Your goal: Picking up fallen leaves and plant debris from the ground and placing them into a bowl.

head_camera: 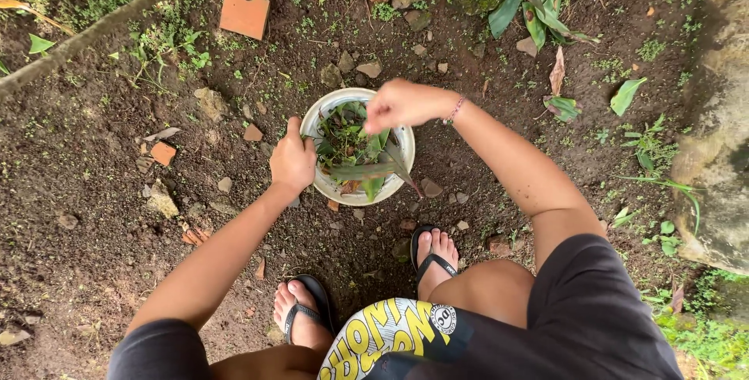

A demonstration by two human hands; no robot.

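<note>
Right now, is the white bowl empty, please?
No, the white bowl holds green leaves, with the left hand gripping its rim.

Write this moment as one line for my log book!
left hand: gripping rim of white bowl | right hand: closed, above leaves in bowl | ground: dirt, stones, orange brick piece

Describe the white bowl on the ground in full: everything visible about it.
The white bowl is round and shallow, apparently plastic or enamel, with a smudged, dirty rim. It sits upright on bare dark soil among small stones, just ahead of the person's sandalled feet. It is filled with green leaves and plant cuttings, and one long leaf hangs over its near-right edge. The left hand grips its left rim; the right hand hovers closed above its far-right side, and contact with the bowl cannot be confirmed.
</note>
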